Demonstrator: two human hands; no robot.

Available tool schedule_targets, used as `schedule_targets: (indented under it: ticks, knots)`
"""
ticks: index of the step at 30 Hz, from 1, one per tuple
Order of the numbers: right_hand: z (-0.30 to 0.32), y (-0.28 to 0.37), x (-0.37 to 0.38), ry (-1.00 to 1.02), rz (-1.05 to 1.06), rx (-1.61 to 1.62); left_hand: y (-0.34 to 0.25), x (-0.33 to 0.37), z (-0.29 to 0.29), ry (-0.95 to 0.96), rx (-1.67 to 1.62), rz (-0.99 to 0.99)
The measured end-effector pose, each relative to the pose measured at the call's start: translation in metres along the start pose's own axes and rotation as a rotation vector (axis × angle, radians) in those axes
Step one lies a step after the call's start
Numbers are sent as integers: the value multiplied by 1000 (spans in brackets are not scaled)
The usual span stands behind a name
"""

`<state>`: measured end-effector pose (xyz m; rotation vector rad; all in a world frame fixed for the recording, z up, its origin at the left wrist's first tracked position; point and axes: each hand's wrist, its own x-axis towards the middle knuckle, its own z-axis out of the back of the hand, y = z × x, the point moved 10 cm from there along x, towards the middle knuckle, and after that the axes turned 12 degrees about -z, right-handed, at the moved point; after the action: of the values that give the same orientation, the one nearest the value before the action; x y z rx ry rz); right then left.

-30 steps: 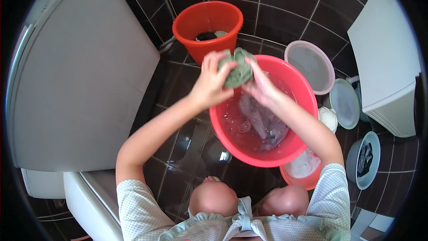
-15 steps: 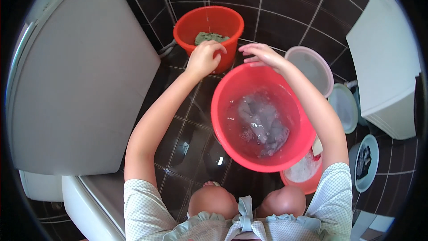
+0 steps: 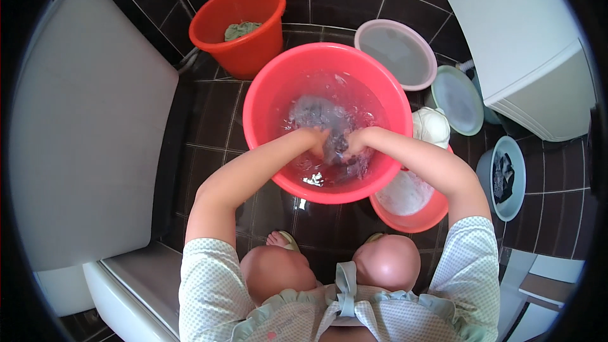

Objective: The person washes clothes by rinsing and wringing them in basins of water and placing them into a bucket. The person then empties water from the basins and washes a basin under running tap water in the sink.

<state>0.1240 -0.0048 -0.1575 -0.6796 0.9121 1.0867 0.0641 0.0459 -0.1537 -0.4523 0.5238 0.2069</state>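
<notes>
A large pinkish-red basin (image 3: 259,166) holds water and a dark grey, wet cloth (image 3: 313,111). My left hand (image 3: 317,142) and my right hand (image 3: 356,143) are both down in the water, close together near the middle of the basin. A bunched fold of the cloth lies between them, and their fingers are closed on it. The fingertips are partly hidden by water and cloth, so the exact garment cannot be told. The rest of the cloth spreads under the water beyond my hands.
An orange-red bucket (image 3: 250,57) with green cloth (image 3: 242,30) stands far left. Rightward are a pink-rimmed basin of cloudy water (image 3: 398,23), a pale green basin (image 3: 457,102), a white bundle (image 3: 432,128), a smaller red basin with suds (image 3: 408,223) and a light-blue basin with dark cloth (image 3: 520,183).
Both hands have come down and nearer, from above the far rim into the basin's water, and taken hold of the grey cloth. The view has shifted; the white bundle now shows.
</notes>
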Motion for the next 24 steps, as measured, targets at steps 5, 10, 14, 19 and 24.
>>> schedule_targets:
  ticks: [5,10,14,19,24]
  knots:
    - [-55,-4,24,127,76,-436,-10,6,-11,240,172,-118]
    - [8,-7,-32,-203,234,-326,16,-51,81,-174,-78,16]
    - [64,-15,-84,-156,607,338,52,-100,143,-637,-447,-59]
    - [113,-46,-141,-355,657,677,53,-136,175,-934,-470,-82]
    - [110,-57,-122,-513,316,284,-3,-161,219,-1157,-886,-305]
